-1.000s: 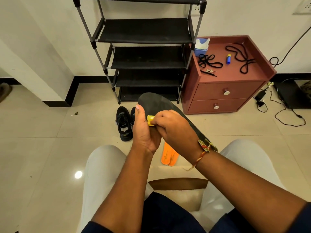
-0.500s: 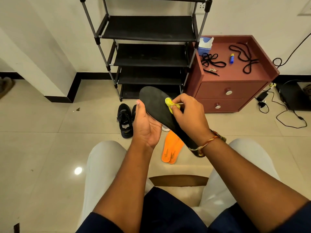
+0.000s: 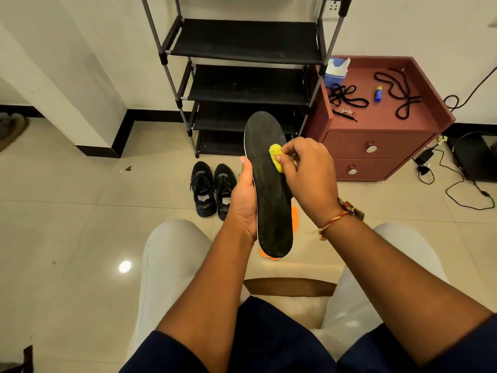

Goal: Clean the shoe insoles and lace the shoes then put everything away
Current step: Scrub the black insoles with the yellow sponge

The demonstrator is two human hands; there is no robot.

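Insole (image 3: 270, 195) black, dusty, upright, yellow cloth (image 3: 276, 157) against it.

Bare forearms; red-yellow thread bracelet (image 3: 339, 218) w/ beaded charm on right wrist. Navy top, pale grey trousers (image 3: 172, 262) below bracelet.

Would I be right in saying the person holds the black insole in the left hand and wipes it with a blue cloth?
Not quite: the head view shows the cloth is yellow. The left hand holds the black insole.
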